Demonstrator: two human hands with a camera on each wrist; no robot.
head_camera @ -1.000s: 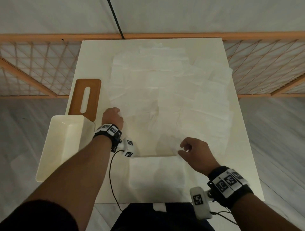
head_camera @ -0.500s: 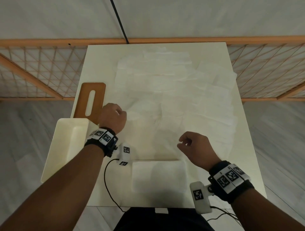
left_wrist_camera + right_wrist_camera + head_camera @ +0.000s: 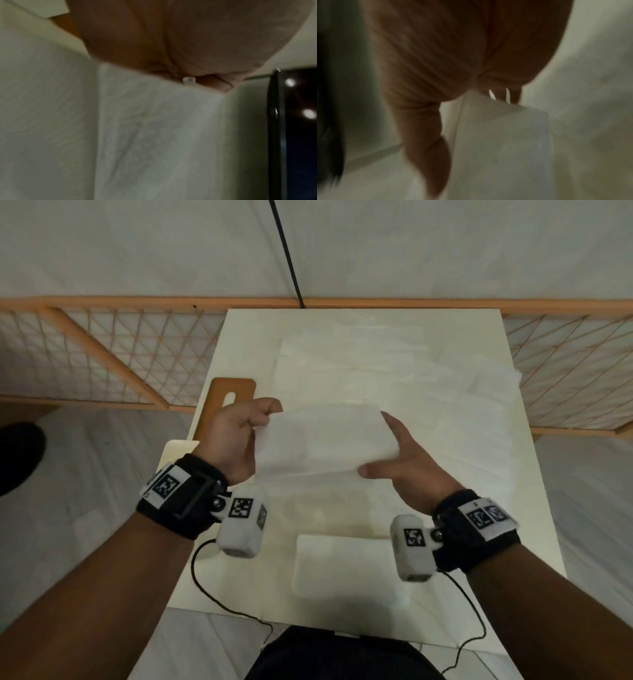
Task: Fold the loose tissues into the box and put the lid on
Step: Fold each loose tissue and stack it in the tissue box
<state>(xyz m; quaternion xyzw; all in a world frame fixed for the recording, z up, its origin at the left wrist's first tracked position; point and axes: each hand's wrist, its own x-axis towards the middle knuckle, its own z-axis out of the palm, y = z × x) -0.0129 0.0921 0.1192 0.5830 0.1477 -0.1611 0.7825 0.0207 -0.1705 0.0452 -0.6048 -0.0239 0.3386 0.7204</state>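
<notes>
Nearest the person, a folded tissue stack (image 3: 342, 566) lies flat on the counter (image 3: 513, 542) by its near edge, between the two wrists. Just above it, both hands hold one tissue (image 3: 325, 440) in the air — the left hand (image 3: 236, 436) has curled fingers pinching its left end, and the right hand (image 3: 407, 463) has its thumb under the near edge and straighter fingers behind the right end. The step in hand looks like folding this single sheet; few sheets seem done so far. The next move likely calls for bringing the ends together evenly, then laying the sheet on the stack.

To the left, the box (image 3: 174, 450) hangs over the counter's left edge, mostly hidden behind the left wrist, so anything set there needs care. Just beyond it lies the brown lid (image 3: 219, 402) with its slot, not yet on. Farther off, loose tissues (image 3: 394, 364) cover most of the counter — some reach its right edge. A wooden lattice rail (image 3: 102, 354) stands past the far end. Open room is mainly the bare strip near the stack.
</notes>
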